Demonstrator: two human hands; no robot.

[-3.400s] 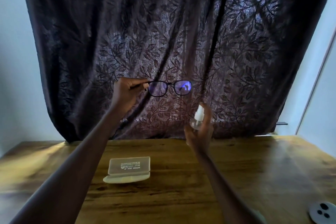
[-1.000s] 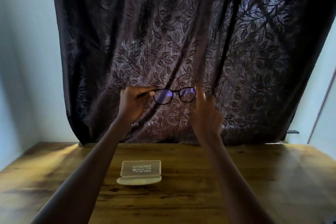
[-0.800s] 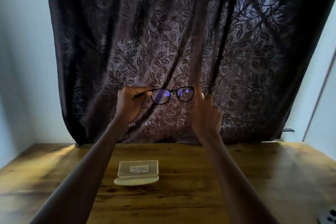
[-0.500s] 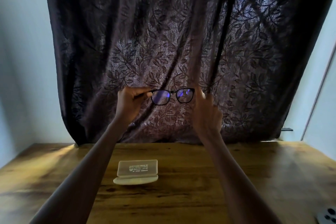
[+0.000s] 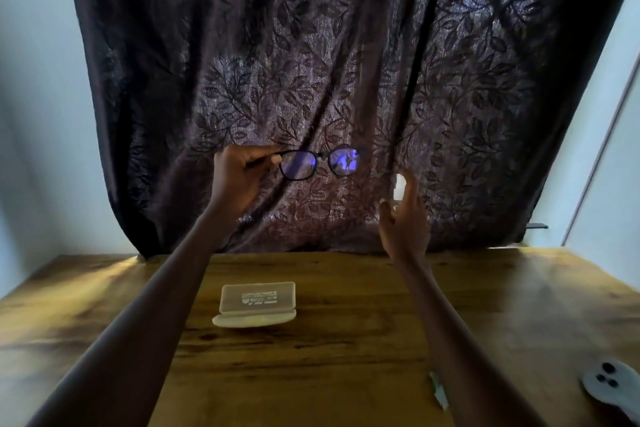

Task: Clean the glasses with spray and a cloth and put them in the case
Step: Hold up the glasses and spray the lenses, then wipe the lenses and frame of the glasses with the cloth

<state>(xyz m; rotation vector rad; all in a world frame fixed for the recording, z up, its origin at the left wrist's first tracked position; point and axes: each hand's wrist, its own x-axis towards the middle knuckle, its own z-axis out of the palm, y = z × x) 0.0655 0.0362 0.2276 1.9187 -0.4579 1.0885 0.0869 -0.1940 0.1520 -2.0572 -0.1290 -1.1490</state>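
My right hand moved off the glasses, holding the spray bottle; my left hand pinches their temple. Wiping comes next.

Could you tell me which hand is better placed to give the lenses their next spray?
Right. The right hand holds the spray beside the glasses; the left hand is busy pinching their temple.

Place: a room in a home, likely
Signs: dark leaf-patterned curtain; wooden table; plain pale walls; phone lying on the table
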